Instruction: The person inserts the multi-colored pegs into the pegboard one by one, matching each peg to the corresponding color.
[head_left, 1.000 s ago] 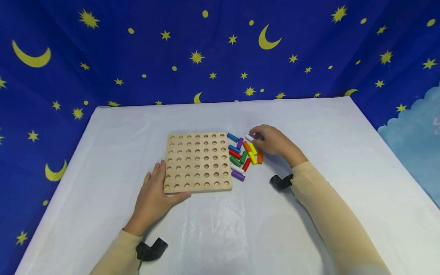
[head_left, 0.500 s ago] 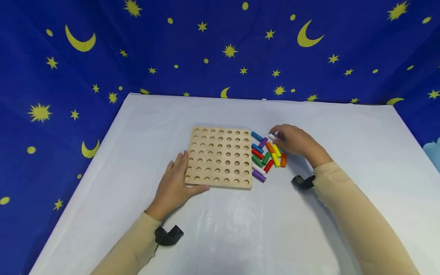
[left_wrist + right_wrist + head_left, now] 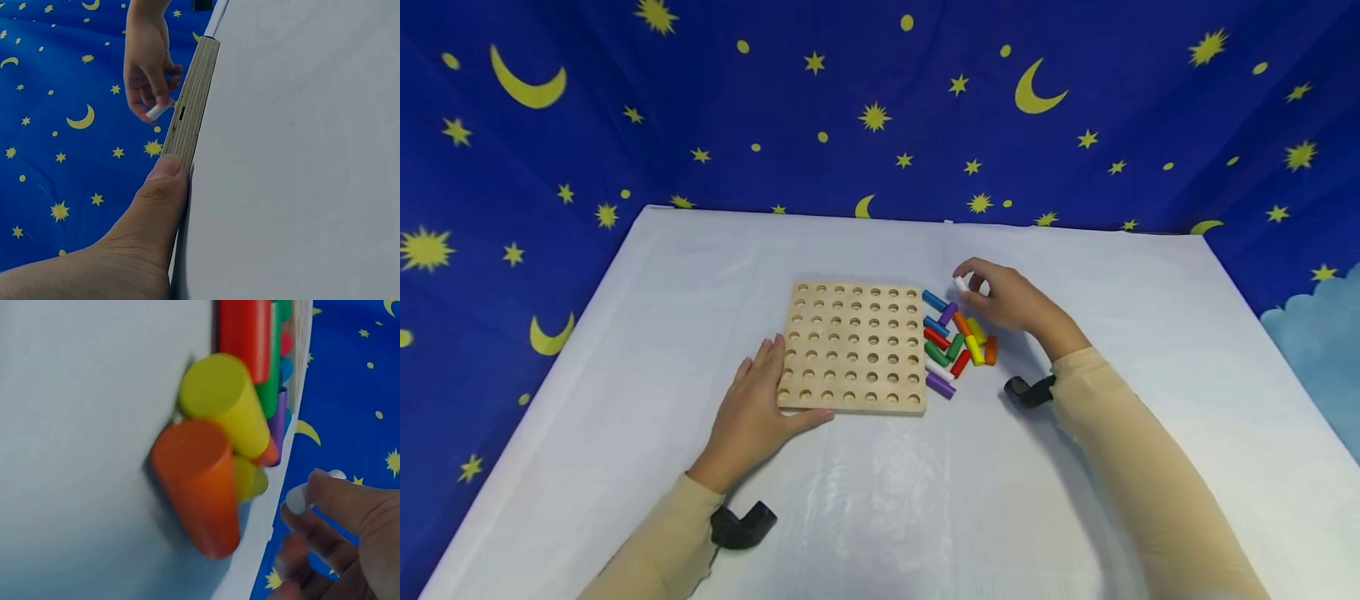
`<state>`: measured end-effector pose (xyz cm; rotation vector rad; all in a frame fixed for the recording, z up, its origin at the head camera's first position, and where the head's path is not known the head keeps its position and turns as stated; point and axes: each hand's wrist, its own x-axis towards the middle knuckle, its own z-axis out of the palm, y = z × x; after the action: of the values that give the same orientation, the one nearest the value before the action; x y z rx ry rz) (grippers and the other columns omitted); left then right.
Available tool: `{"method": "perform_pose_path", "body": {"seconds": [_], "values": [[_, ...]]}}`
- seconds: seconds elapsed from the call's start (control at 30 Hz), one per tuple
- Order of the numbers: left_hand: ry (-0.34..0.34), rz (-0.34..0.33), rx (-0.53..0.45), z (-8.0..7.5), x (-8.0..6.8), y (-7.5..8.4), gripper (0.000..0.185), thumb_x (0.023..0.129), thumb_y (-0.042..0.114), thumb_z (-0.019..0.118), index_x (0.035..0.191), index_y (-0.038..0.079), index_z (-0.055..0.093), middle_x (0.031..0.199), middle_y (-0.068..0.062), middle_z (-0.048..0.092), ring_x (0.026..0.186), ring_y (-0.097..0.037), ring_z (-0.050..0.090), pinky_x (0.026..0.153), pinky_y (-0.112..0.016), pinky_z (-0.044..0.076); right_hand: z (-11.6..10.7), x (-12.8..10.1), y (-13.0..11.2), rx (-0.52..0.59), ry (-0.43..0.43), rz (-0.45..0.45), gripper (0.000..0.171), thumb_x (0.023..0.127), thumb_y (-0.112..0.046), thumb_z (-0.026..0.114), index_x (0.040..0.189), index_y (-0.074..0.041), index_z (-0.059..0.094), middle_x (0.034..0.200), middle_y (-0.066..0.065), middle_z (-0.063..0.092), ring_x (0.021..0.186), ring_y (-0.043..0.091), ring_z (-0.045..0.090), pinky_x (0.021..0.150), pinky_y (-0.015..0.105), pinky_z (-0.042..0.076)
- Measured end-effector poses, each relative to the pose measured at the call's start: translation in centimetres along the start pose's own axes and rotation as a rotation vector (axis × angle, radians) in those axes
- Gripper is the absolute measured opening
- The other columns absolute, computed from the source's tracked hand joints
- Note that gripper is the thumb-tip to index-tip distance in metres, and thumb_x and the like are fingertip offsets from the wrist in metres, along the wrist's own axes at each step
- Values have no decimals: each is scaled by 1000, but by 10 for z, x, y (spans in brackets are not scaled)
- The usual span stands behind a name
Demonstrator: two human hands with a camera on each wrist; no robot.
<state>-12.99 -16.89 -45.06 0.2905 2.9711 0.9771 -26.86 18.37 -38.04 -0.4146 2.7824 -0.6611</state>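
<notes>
Your right hand [image 3: 1009, 297] is grasping a white peg [image 3: 299, 499], pinching it between thumb and finger just beyond a pile of 13 loose pegs [image 3: 974, 350]. The pile is lying nearer to you than that hand and to its left, on the white surface [image 3: 850, 500]; it is showing 2 each of blue, purple, red, green, orange and yellow, plus 1 white.

Your left hand [image 3: 748, 425] is bracing the wooden board [image 3: 857, 348], its fingers extending along the left side and its thumb lying along the near edge. The board is sitting just to the right of that hand, and the loose pegs are resting just beside its far side from there.

The head view is showing the board's top, with 7 rows of 7 holes. The left wrist view is hiding that top and revealing the layered edge ahead of your thumb, where a short dark mark is showing, too small to make out. The right wrist view is bringing out the round ends of the pegs to the left of your hand: an orange peg [image 3: 195, 484] is lying closest, partly covering a yellow peg [image 3: 234, 419]. There, 2 ends of the white peg are protruding from under your thumb.
</notes>
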Motion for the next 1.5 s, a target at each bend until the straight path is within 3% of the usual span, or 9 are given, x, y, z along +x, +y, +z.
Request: {"method": "perform_pose_path", "body": {"seconds": [0.2,0.33,0.47,0.8,1.0,1.13,1.33,1.5], "values": [[-4,8,-10,3,4,4,128,70,64,81,157,-3,14,165,-18,17,155,-32,12,127,-50,10,-3,2,-12,65,51,6,33,99,-24,62,130,-17,54,121,13,64,91,29,59,83,41,55],[-6,5,-11,6,5,6,128,70,64,81,158,-1,14,165,-16,17,155,-31,12,128,-48,10,-2,9,-26,81,67,-18,28,98,-24,63,123,-14,57,119,12,66,96,29,60,86,43,54],[-2,0,-10,7,4,7,128,70,63,81,157,-2,14,165,-17,17,155,-31,13,128,-48,11,6,20,-41,79,73,-48,23,97,-25,64,116,-12,60,115,10,67,98,26,59,89,42,51],[1,-6,-7,3,0,6,128,70,63,81,157,-2,14,165,-18,18,155,-32,13,127,-50,10,25,37,-61,127,83,-77,18,95,-26,69,104,-12,62,107,8,69,88,24,57,77,35,48],[4,-16,7,-1,-2,4,127,70,65,80,157,-2,15,165,-17,18,155,-32,13,127,-49,10,31,41,-69,98,85,-86,17,93,-26,71,102,-14,64,106,5,70,85,22,58,76,34,48],[-5,-16,9,2,-3,3,127,70,64,80,157,-2,15,165,-17,18,155,-32,14,127,-49,11,34,39,-67,77,79,-80,17,91,-26,73,103,-15,68,107,2,71,78,22,57,72,34,47],[0,-10,7,1,0,3,128,70,65,80,158,-2,13,164,-19,17,155,-33,13,127,-51,11,26,29,-63,59,113,-107,39,94,-29,69,130,-14,63,118,4,68,86,21,61,78,36,52],[2,-2,6,0,1,2,129,70,65,79,158,-1,11,164,-19,18,155,-33,14,127,-51,11,20,-1,-55,49,123,-140,32,94,-26,69,123,-13,66,108,2,69,81,21,58,72,34,51]]}}
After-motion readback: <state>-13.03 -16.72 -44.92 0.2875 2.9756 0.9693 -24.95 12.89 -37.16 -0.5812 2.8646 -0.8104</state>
